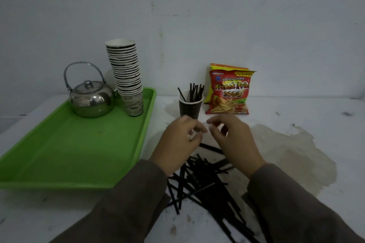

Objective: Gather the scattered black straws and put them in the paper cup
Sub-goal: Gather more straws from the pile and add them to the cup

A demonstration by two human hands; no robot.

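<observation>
A dark paper cup stands on the white table, with several black straws upright in it. A loose pile of black straws lies on the table nearer to me, between my forearms. My left hand hovers just in front of the cup, fingers loosely curled and apart, and I see nothing held in it. My right hand is beside it to the right, fingers spread and empty. One straw lies just under the two hands. Both hands are blurred.
A green tray on the left holds a steel kettle and a tall stack of paper cups. Snack bags lean on the wall right of the cup. A brownish stain covers the table at right.
</observation>
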